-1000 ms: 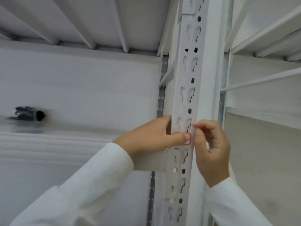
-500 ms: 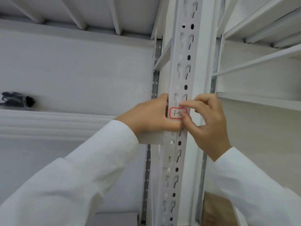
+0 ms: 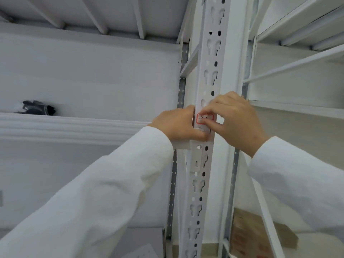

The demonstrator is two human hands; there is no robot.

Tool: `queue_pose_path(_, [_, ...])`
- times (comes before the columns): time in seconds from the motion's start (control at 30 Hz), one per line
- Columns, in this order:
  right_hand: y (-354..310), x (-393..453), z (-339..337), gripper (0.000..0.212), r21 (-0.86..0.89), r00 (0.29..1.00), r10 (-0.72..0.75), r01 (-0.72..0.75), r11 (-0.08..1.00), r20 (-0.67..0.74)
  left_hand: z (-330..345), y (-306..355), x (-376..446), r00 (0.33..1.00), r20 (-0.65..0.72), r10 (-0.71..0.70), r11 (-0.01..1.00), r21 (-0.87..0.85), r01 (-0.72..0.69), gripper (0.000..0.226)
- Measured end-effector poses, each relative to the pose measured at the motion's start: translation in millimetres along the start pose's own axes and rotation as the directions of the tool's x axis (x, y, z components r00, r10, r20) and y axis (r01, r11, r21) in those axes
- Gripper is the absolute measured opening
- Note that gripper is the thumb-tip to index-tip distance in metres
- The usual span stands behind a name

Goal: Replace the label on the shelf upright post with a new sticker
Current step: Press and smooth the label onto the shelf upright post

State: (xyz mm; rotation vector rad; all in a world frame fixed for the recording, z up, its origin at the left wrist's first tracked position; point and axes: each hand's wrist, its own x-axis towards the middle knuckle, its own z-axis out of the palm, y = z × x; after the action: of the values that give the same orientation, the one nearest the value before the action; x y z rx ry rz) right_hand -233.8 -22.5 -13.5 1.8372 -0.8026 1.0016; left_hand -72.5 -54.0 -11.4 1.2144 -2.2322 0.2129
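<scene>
Sticker (image 3: 204, 119) sits on the post (image 3: 210, 75); my right hand (image 3: 236, 121) presses curled fingertips across it (smooth outward), left hand (image 3: 178, 125) clamped around the post beside it.

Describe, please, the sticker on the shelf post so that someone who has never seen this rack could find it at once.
Find the white upright post with keyhole slots running up the middle of the rack. Level with the shelf on the left, the left hand grips the post and the right hand presses on its front face. Between their fingertips sits the sticker: small, white, red-bordered, with dark handwriting, the only colour on the post.
</scene>
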Motion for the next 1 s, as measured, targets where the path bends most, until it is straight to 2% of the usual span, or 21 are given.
queue_pose_path(0.17, [-13.6,-5.1,-2.6,0.01,-0.027,0.998,0.059,-0.058,0.998,0.016,-0.8,1.5,-0.8,1.0,0.003,-0.01,1.0,-0.011,0.01,0.059])
queue_pose_path(0.3, [-17.3,-4.4,-5.6,0.009,0.001,0.983,0.146,-0.147,0.989,0.112,-1.3,2.4,-2.1,1.0,0.011,-0.026,0.999,-0.023,0.026,0.061])
queue_pose_path(0.4, [-19.0,-4.1,-5.5,0.005,0.031,0.976,0.151,-0.158,0.987,0.157,-2.1,3.0,-2.8,1.0,0.008,-0.021,1.0,-0.012,0.021,0.056])
queue_pose_path(0.57, [-17.7,-8.2,-0.6,0.017,0.037,0.981,0.153,-0.159,0.987,0.119,-1.7,2.3,-2.1,1.0,-0.005,-0.024,0.999,-0.032,0.024,0.056])
queue_pose_path(0.8, [-11.3,-6.8,-0.4,0.017,-0.016,0.991,0.113,-0.112,0.994,0.074,-0.6,2.8,-0.7,1.0,-0.008,-0.018,1.0,-0.023,0.018,0.056])
queue_pose_path(1.0, [-15.8,2.7,-7.4,0.014,0.018,0.944,0.2,-0.212,0.977,0.262,-0.6,2.3,0.5,0.999,0.018,-0.031,0.999,-0.022,0.032,0.06])
